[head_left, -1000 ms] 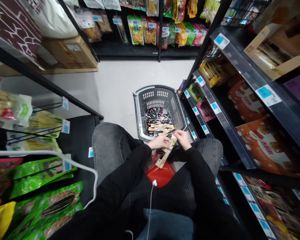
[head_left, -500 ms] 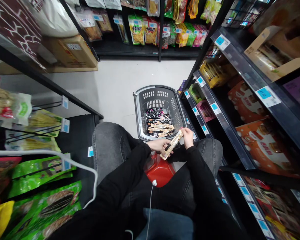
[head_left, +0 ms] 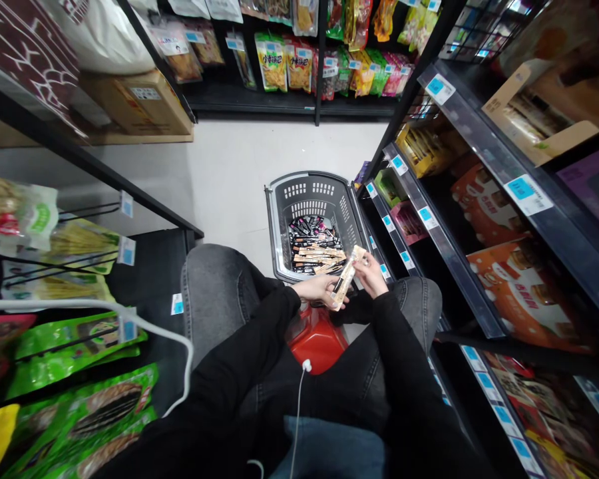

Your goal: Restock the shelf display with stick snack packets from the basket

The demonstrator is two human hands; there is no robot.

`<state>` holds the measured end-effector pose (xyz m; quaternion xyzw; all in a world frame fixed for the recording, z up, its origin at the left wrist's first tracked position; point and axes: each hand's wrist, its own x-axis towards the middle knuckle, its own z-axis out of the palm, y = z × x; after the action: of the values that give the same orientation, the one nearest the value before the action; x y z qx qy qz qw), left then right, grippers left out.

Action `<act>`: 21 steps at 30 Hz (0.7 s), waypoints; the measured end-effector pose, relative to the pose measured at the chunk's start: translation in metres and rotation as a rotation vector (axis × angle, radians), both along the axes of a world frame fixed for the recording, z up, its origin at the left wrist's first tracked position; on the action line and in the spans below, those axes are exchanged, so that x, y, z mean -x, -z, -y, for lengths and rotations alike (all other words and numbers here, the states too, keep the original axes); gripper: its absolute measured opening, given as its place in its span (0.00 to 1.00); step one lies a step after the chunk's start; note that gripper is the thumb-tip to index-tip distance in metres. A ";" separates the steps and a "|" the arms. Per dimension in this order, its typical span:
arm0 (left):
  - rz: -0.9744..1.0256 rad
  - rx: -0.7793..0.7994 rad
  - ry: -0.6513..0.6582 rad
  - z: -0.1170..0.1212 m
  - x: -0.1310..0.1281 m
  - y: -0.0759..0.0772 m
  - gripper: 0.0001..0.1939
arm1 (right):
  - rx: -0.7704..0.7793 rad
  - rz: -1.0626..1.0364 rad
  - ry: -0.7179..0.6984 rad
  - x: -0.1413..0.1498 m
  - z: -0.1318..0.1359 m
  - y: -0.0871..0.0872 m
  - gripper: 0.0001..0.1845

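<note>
Between my two hands is a long, narrow cream-coloured packet [head_left: 347, 278] with a dark patch, tilted with its upper end to the right. My left hand [head_left: 319, 291] is closed around its lower end. The fingers of my right hand [head_left: 371, 274] pinch it near the upper end. Just beyond my hands stands a dark grey shopping basket [head_left: 275, 229] on the floor. Inside lie several slim packets [head_left: 319, 254], cream ones in front and black ones with pink behind. Below my hands, between my legs, is a red plastic object [head_left: 317, 340], partly covered.
Shelves with blue-and-white price tags [head_left: 526, 191] rise close on the right. Hanging snack bags [head_left: 92, 406] line the left, crossed by a white cable [head_left: 144, 324]. A cardboard box [head_left: 134, 103] and a rack of bags [head_left: 271, 63] stand beyond the pale floor [head_left: 229, 173].
The packet has turned slightly more upright and shifted a little to the right. My right hand's fingers have moved lower along it, so its top end now sticks out above them.
</note>
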<state>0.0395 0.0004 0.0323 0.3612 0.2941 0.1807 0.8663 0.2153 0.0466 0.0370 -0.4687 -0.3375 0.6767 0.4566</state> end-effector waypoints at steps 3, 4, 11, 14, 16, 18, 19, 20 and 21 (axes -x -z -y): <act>-0.017 -0.005 -0.083 -0.001 0.001 0.000 0.37 | 0.038 -0.055 -0.115 0.007 0.006 -0.004 0.24; -0.025 -0.009 -0.094 -0.001 0.001 0.000 0.37 | 0.041 -0.056 -0.128 0.008 0.007 -0.004 0.23; -0.088 -0.042 -0.083 -0.001 -0.003 0.008 0.33 | 0.042 0.018 -0.094 0.013 0.006 0.006 0.16; -0.107 -0.014 -0.112 -0.002 -0.006 0.005 0.29 | 0.035 0.044 -0.044 0.014 0.006 0.007 0.14; -0.103 0.004 -0.143 -0.003 -0.007 0.000 0.24 | 0.035 0.050 -0.021 0.014 0.005 0.007 0.14; -0.122 -0.016 -0.161 -0.004 -0.007 -0.004 0.22 | 0.041 0.049 0.004 0.013 0.004 0.006 0.13; -0.147 -0.045 -0.161 -0.005 -0.007 -0.006 0.21 | 0.047 0.045 0.019 0.012 0.003 0.005 0.13; -0.179 -0.081 -0.157 -0.005 -0.006 -0.007 0.21 | 0.054 0.040 0.033 0.011 0.003 0.005 0.13; -0.216 -0.118 -0.152 -0.006 -0.006 -0.007 0.21 | 0.062 0.035 0.047 0.010 0.002 0.004 0.12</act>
<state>0.0457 0.0063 0.0393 0.4055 0.4008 0.2228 0.7907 0.2051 0.0446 0.0325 -0.5020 -0.3131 0.6678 0.4516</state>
